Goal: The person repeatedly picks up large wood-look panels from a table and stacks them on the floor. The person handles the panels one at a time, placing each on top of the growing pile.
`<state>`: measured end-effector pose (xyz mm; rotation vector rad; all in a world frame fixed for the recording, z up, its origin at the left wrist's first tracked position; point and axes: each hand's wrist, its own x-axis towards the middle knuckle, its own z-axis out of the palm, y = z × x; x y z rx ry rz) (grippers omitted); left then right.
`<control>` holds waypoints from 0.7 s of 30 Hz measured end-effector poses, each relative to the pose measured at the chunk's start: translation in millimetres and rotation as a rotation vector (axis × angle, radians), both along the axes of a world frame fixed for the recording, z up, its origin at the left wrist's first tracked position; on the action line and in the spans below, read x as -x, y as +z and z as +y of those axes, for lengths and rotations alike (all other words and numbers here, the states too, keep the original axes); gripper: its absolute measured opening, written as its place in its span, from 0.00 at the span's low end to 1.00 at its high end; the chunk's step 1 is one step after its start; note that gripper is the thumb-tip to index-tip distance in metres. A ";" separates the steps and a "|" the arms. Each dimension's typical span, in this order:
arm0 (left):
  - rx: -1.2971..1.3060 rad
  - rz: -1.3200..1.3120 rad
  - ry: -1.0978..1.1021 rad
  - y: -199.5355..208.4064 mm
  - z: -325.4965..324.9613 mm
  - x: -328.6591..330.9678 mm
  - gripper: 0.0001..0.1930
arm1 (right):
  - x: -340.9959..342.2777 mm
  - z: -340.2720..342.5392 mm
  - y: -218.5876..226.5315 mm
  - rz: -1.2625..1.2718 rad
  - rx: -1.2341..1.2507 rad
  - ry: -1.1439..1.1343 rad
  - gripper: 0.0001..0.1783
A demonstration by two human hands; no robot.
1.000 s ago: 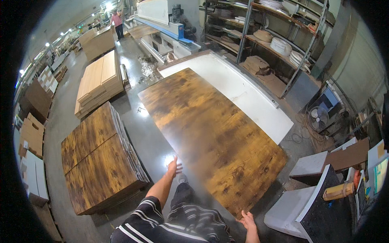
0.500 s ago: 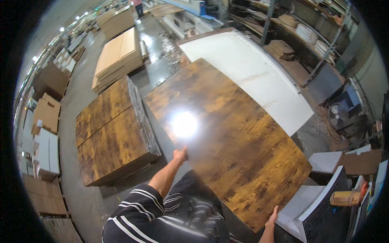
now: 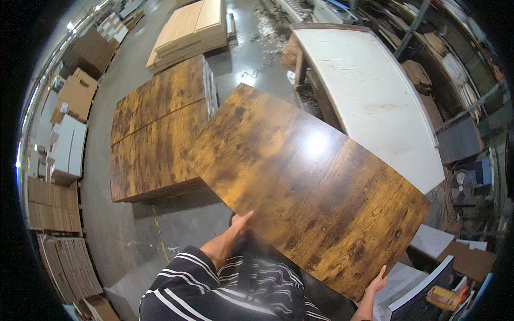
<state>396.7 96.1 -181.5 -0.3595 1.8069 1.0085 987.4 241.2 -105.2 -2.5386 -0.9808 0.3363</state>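
Between my two hands I hold a large rectangular wood-grain panel (image 3: 316, 198), mottled brown and amber, with a bright lamp glare on its face. My left hand (image 3: 243, 220) grips its near long edge, thumb on top and the other fingers hidden underneath. At the near right corner, my right hand (image 3: 378, 280) clasps the short edge. The panel's far left corner overlaps the view of a stack of matching panels (image 3: 160, 128) on the left; whether it touches them I cannot tell.
A long white-topped table (image 3: 369, 85) stands beyond the panel on the right. Farther off lies a stack of pale boards (image 3: 187, 32). Shelving (image 3: 428, 53) and a fan (image 3: 460, 183) are at the right. Cardboard stacks (image 3: 53, 206) line the left. Close by on the right is a yellow tool (image 3: 441, 297).
The panel has turned, its far end swinging left toward the stack of matching panels. It has come off the white table's edge in view. Both hands keep their grip.
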 end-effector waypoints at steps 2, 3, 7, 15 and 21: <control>-0.075 -0.021 0.118 -7.0 -21.1 10.9 0.29 | 34.8 20.2 8.8 0.087 -0.029 0.107 0.44; -0.056 -0.030 0.142 -9.4 -31.9 13.3 0.30 | 49.1 27.6 16.8 0.138 -0.047 0.138 0.43; -0.036 -0.058 0.303 -54.4 -73.0 50.5 0.35 | 131.5 51.9 27.8 0.101 -0.059 0.204 0.39; 0.043 -0.142 0.476 -92.7 -169.1 105.8 0.36 | 244.1 75.0 -1.1 0.195 0.016 0.560 0.38; -0.022 -0.116 0.717 -75.1 -207.2 160.2 0.33 | 343.0 100.9 -12.9 0.246 0.265 0.703 0.38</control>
